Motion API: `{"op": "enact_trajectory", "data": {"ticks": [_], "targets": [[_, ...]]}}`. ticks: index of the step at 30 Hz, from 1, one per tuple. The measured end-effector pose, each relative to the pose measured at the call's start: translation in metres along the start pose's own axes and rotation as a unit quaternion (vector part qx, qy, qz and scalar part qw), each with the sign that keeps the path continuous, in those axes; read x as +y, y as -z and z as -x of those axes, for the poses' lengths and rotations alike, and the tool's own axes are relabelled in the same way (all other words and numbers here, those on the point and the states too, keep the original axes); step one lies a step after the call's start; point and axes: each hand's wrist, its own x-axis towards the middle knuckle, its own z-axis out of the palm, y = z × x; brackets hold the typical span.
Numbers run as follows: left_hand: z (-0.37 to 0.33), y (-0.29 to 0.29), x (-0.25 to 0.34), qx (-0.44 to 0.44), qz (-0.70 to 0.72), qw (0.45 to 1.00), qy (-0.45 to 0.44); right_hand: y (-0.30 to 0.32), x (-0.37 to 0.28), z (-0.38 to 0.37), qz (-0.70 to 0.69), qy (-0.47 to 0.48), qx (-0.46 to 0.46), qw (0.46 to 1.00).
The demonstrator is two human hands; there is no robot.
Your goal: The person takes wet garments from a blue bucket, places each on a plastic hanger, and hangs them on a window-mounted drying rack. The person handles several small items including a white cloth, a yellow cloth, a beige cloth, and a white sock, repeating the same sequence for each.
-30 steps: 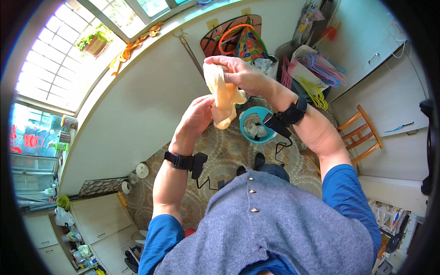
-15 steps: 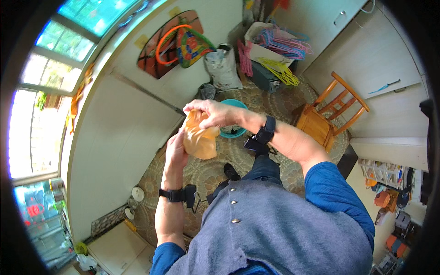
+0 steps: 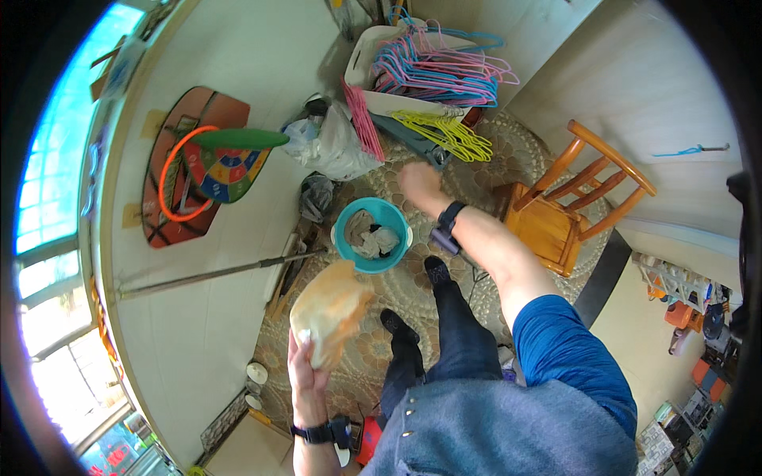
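Observation:
My left hand (image 3: 308,373) grips a peach-orange piece of cloth (image 3: 329,309), which stands up from the fingers and is partly blurred; what sort of garment it is I cannot tell. Stretched forward and to the right, my right hand (image 3: 421,187) is over the patterned floor, just short of the yellow-green hangers (image 3: 452,133). Its fingers are tucked out of sight below the back of the hand. A turquoise basin (image 3: 346,213) with crumpled light and dark cloths (image 3: 377,240) in it rests on the floor between the hands.
Pink and blue hangers (image 3: 432,67) fill a white bin (image 3: 361,59) at the back. Pink hangers (image 3: 363,119) hang off its side. Beside it sits a whitish plastic bag (image 3: 341,147). A wooden chair (image 3: 548,226) stands right; a long pole (image 3: 214,275) leans at the left wall.
My right hand has let go of the cloth and moved forward toward the hangers. The left hand keeps the cloth, now lower in view. The view has shifted, showing more of basin and hangers.

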Motion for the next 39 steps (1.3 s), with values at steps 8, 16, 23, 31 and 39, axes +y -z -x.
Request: {"op": "enact_trajectory", "data": {"ticks": [8, 16, 23, 31, 39], "targets": [[-0.024, -0.001, -0.027, 0.037, 0.008, 0.999, 0.021, -0.024, 0.128, -0.113, 0.219, -0.053, -0.027, 0.974], [-0.036, -0.001, -0.033, 0.054, 0.032, 0.997, 0.044, -0.019, 0.130, -0.131, 0.262, -0.035, -0.091, 0.960], [-0.038, -0.007, -0.030, 0.039, 0.030, 0.998, 0.037, -0.015, 0.113, -0.120, 0.226, 0.034, 0.051, 0.972], [-0.039, -0.021, -0.016, 0.003, -0.006, 1.000, 0.000, 0.013, 0.100, -0.094, 0.117, 0.112, 0.014, 0.987], [-0.018, -0.028, 0.015, 0.028, -0.045, 0.998, -0.040, 0.034, 0.097, -0.026, -0.103, 0.163, -0.012, 0.981]]}}
